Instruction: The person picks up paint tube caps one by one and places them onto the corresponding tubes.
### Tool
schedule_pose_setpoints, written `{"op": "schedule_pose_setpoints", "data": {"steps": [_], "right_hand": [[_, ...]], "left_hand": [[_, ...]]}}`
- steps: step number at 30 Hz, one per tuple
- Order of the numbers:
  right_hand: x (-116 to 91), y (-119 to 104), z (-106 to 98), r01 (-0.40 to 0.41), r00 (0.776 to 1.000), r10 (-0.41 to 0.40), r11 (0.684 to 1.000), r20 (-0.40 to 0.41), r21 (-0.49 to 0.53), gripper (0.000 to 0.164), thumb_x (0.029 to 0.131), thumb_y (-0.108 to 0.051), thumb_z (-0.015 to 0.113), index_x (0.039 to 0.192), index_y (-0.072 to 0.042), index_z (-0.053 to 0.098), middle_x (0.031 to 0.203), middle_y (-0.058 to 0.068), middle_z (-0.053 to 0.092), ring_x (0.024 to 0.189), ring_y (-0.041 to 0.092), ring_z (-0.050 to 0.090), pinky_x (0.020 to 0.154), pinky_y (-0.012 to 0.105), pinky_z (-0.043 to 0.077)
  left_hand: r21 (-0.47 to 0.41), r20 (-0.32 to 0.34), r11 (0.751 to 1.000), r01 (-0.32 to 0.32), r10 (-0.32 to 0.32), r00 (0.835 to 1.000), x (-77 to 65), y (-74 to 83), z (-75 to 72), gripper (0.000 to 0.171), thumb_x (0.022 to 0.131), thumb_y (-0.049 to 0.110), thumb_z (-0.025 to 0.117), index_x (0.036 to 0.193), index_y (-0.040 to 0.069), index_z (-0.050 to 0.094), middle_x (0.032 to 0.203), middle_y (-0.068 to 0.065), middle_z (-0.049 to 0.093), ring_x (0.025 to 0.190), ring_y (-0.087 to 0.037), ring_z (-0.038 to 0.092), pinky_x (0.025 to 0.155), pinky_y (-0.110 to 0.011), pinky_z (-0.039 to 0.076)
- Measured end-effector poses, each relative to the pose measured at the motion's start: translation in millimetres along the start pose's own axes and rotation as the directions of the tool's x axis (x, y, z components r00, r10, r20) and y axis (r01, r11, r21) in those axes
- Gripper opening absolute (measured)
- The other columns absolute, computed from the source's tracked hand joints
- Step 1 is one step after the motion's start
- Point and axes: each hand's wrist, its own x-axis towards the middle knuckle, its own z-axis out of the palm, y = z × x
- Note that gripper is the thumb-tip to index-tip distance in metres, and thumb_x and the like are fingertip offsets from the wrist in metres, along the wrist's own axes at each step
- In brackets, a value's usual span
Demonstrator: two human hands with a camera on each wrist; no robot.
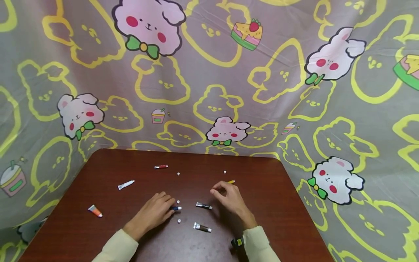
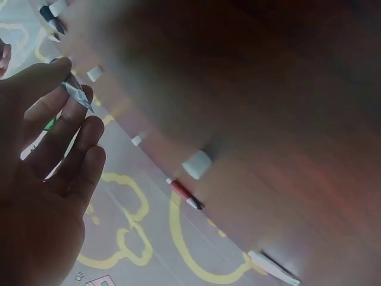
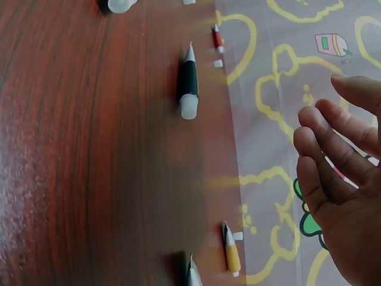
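Note:
My left hand [image 1: 158, 208] pinches a small blue paint tube [image 1: 176, 208] with a white cap between thumb and fingertips. In the left wrist view the silver crimped end of this paint tube [image 2: 77, 95] shows between the fingers. My right hand [image 1: 230, 199] holds nothing; its fingers are loosely bent above the table, and the right wrist view shows this hand [image 3: 342, 161] with a bare palm. Nearest to it lie a black paint tube [image 1: 204, 206] and a yellow one [image 1: 231, 181], partly hidden behind the hand. A brown paint tube [image 1: 202, 227] lies closer to me.
On the dark red table [image 1: 147, 247] lie an orange paint tube [image 1: 95, 211], a white one [image 1: 126, 185] and a red one [image 1: 161, 167]. Small white caps [image 1: 179, 221] are scattered over the middle and far side. A patterned cloth [image 1: 183, 80] hangs round the table.

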Motion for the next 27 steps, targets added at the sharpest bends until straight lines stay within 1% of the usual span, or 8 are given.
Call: {"op": "schedule_pose_setpoints", "data": {"steps": [4, 8, 19, 27], "right_hand": [[1.5, 2.3, -0.2, -0.009, 1.0, 0.009, 1.0, 0.003, -0.004, 0.008, 0.099, -0.027, 0.081, 0.1, -0.02, 0.077, 0.097, -0.006, 0.078, 0.084, 0.006, 0.072, 0.079, 0.026, 0.06], [2.0, 5.3, -1.1, -0.017, 1.0, 0.017, 1.0, 0.0, -0.004, 0.007, 0.099, -0.027, 0.081, 0.1, -0.021, 0.078, 0.098, -0.007, 0.078, 0.085, 0.006, 0.072, 0.08, 0.026, 0.06], [4.4, 17.3, -1.3, 0.004, 1.0, -0.005, 1.0, -0.021, -0.024, 0.006, 0.097, -0.025, 0.083, 0.099, -0.021, 0.078, 0.097, -0.007, 0.079, 0.088, 0.007, 0.073, 0.081, 0.027, 0.06], [4.4, 21.2, -2.0, -0.034, 0.999, 0.034, 0.999, -0.009, -0.012, 0.006, 0.098, -0.026, 0.082, 0.1, -0.022, 0.078, 0.098, -0.007, 0.079, 0.089, 0.008, 0.073, 0.081, 0.026, 0.06]], "left_hand": [[0.009, 0.035, 1.0, 0.019, -0.019, 0.999, -5.6, -1.6, 0.1, 0.028, 0.084, 0.025, 0.092, 0.101, 0.014, 0.073, 0.096, 0.001, 0.073, 0.092, -0.021, 0.063, 0.084, -0.043, 0.057], [0.002, 0.057, 1.0, 0.024, -0.024, 0.998, -9.8, -3.6, 1.5, 0.027, 0.084, 0.025, 0.091, 0.102, 0.014, 0.073, 0.097, 0.0, 0.073, 0.093, -0.022, 0.064, 0.084, -0.045, 0.058], [-0.019, 0.07, 0.999, 0.038, -0.036, 0.997, -16.8, -8.6, 3.2, 0.026, 0.082, 0.024, 0.093, 0.097, 0.016, 0.073, 0.095, 0.001, 0.071, 0.091, -0.022, 0.063, 0.082, -0.047, 0.057], [-0.013, 0.071, 0.999, 0.041, -0.04, 0.997, -20.5, -9.9, 3.6, 0.025, 0.082, 0.024, 0.092, 0.096, 0.017, 0.072, 0.096, 0.002, 0.07, 0.091, -0.021, 0.062, 0.083, -0.048, 0.057]]}}
